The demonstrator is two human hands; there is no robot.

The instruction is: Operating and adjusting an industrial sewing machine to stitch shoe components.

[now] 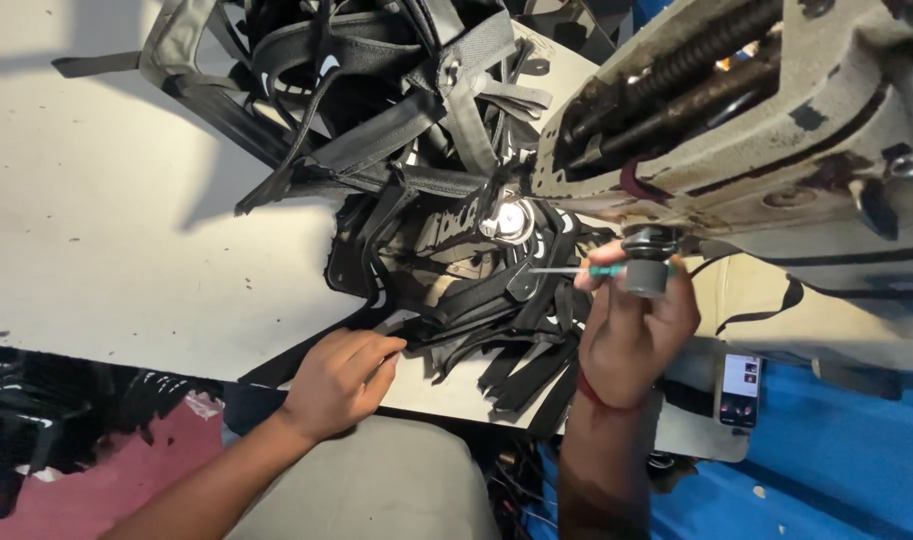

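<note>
My right hand [631,335] holds a small screwdriver [576,270] with a green handle, its thin metal shaft pointing left toward a shiny round metal part [511,220] under the head of a worn cream sewing machine [766,130]. My left hand [341,380] rests with curled fingers at the table's near edge, touching a black strap [396,325] from a heap of black and grey fabric straps [396,110]. The straps cover the table under the machine head.
A cream table top [126,240] stretches left. A phone with a lit screen [741,388] lies at the right near edge. Blue sheeting [826,470] covers the floor at right; black pieces [36,420] and pink fabric lie lower left.
</note>
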